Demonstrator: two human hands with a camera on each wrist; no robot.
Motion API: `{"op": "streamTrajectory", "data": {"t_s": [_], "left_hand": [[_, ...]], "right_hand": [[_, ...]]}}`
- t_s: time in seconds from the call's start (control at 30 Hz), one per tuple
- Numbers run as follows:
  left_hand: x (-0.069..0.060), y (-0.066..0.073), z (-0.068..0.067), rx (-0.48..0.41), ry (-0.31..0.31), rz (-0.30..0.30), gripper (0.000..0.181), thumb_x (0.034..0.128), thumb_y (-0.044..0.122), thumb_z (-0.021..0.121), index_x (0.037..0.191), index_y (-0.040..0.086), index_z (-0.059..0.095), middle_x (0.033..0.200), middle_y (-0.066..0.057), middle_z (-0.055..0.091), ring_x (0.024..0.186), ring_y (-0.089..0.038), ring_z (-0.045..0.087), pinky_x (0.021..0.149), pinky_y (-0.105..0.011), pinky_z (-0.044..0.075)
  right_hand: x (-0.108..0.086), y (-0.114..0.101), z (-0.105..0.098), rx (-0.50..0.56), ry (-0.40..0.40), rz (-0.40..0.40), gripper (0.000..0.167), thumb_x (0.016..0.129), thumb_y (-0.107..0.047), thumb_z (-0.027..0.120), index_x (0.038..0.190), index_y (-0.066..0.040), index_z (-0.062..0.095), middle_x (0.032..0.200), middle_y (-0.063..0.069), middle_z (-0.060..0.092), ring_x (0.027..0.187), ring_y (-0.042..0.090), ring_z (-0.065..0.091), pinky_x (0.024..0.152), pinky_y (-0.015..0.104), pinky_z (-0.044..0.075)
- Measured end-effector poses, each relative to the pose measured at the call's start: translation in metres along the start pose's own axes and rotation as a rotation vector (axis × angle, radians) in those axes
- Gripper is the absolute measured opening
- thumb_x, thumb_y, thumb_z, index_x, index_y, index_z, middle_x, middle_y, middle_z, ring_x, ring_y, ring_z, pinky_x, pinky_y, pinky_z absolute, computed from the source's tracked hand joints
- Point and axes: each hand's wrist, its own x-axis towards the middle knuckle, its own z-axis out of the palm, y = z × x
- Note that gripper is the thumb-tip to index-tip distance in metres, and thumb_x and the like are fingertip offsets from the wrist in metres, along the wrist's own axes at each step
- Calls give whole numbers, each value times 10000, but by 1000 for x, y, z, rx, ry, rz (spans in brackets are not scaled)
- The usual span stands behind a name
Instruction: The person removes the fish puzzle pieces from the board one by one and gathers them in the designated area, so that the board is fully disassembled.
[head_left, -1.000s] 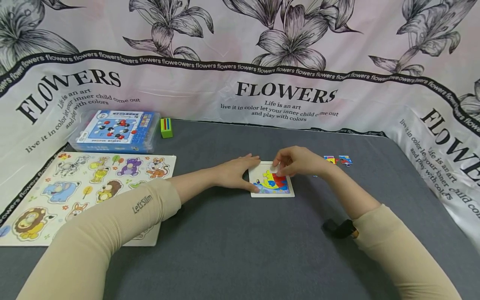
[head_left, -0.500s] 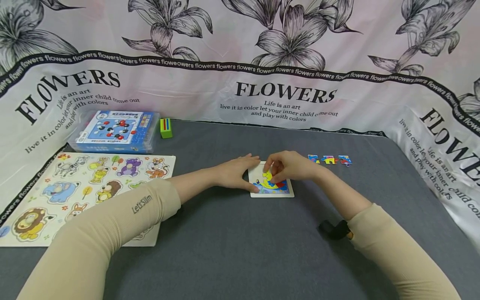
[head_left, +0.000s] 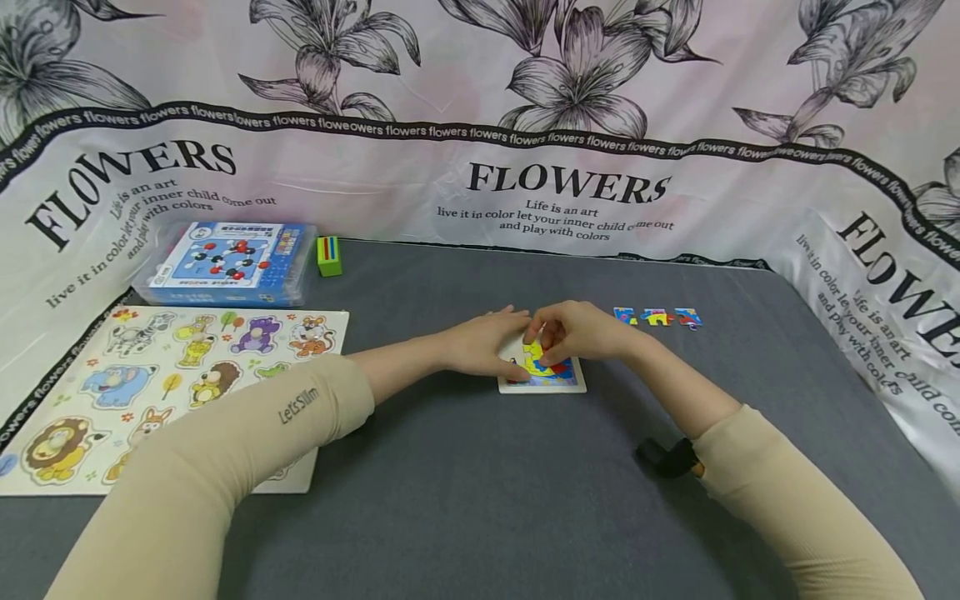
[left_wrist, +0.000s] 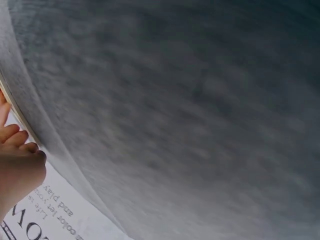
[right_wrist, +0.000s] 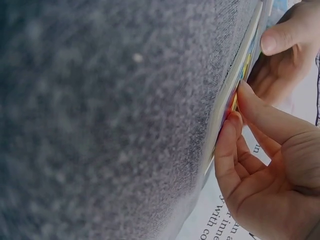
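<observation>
The left sleeve reads "LetsSlim"; the backdrop cloth, "FLOWERS" and "Life is an art".

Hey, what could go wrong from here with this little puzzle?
The right hand works very close to the left hand on the puzzle board, so a bump might disturb its colorful picture. Also, three loose pieces lie just beyond the right wrist; a careless sweep could scatter them.
</observation>
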Motion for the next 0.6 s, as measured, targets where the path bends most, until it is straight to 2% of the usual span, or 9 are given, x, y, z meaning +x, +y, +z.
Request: {"op": "streamTrajectory", "data": {"t_s": [0.13, 0.33, 0.6], "left_hand": [[4, 5, 3, -6, 29, -16, 769, 893, 447, 689, 1519, 149, 356, 1647, -71, 275, 1555, -365, 131, 1256, -565, 160], [4, 7, 7, 11, 47, -66, 819, 895, 451, 683, 1552, 133, 310, 1655, -83, 250, 1562, -336, 122, 1272, -514, 157], [2, 7, 8, 6, 65, -61, 807, 894, 452, 689, 1545, 137, 330, 1654, -92, 250, 1561, -340, 127, 1276, -494, 156]], "right_hand": [[0, 0, 1, 1, 1, 13, 272, 842, -118, 768, 1102, -138, 687, 907, 47, 683, 792, 147, 602, 711, 264, 498], [0, -1, 1, -2, 1, 17, 279, 841, -114, 770, 1109, -136, 694, 898, 46, 686, 787, 148, 602, 705, 263, 500], [0, -2, 1, 2, 1, 15, 273, 840, -110, 770, 1103, -136, 702, 898, 49, 696, 784, 140, 609, 701, 257, 505]]}}
